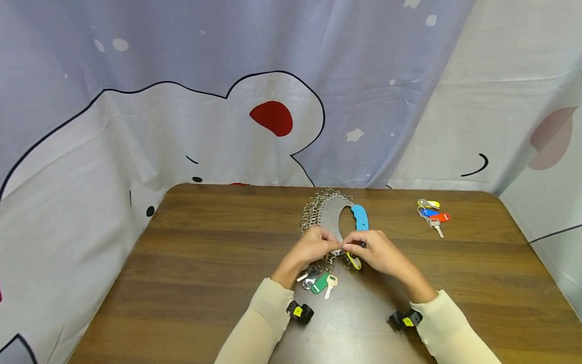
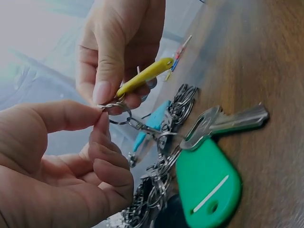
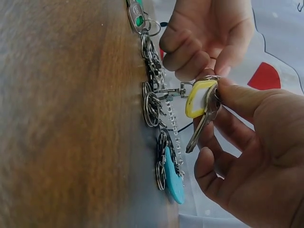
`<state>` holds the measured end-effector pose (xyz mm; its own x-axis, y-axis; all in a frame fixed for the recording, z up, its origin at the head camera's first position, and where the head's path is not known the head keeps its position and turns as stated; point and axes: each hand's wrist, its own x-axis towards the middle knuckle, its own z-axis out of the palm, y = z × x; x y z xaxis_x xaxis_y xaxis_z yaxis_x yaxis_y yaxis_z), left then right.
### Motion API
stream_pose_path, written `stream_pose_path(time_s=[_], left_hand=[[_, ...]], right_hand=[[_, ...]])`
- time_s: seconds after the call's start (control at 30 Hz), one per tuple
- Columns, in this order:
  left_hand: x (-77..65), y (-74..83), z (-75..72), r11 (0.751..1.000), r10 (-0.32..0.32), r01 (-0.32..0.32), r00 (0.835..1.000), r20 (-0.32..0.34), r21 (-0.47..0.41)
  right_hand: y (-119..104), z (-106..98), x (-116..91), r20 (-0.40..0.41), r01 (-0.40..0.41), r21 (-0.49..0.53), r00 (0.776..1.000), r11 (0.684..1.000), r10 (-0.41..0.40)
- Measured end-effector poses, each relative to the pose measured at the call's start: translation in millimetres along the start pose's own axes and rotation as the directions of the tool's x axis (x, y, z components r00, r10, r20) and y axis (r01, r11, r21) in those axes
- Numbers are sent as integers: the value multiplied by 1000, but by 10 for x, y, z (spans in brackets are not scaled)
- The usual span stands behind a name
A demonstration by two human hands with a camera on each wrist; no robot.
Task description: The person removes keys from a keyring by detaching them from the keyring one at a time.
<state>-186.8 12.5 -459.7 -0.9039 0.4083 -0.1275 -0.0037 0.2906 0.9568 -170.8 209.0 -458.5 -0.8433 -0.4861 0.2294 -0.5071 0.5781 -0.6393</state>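
Observation:
My left hand (image 1: 311, 246) and right hand (image 1: 381, 253) meet at the near end of a grey curved metal key holder (image 1: 329, 215) with a blue handle (image 1: 360, 217). Between left thumb and index finger I pinch a split key ring (image 2: 128, 114), linked to a small metal clasp (image 2: 137, 125) on the holder. My right thumb and fingers pinch the same ring from the other side. From it hang a yellow key tag (image 3: 192, 105) and a silver key (image 3: 209, 114). Fingertips hide part of the ring.
Many clasps and rings (image 1: 311, 210) line the holder's outer edge. Near the left wrist lie a green key tag (image 1: 320, 283), a key (image 1: 331, 284) and a black tag (image 1: 311, 279). Keys with yellow, blue and red tags (image 1: 440, 217) lie at the back right. A printed curtain (image 1: 204, 131) hangs behind.

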Motion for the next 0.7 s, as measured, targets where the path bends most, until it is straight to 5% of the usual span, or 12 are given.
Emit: stream_pose_path(time_s=[0.23, 0.7], left_hand=[[-7, -15, 16, 995, -35, 35, 999, 2, -90], [-54, 66, 24, 982, 141, -137, 990, -23, 129]], right_hand=[[-8, 4, 3, -5, 34, -5, 999, 999, -34], [-70, 16, 22, -146, -6, -112, 989, 994, -10]])
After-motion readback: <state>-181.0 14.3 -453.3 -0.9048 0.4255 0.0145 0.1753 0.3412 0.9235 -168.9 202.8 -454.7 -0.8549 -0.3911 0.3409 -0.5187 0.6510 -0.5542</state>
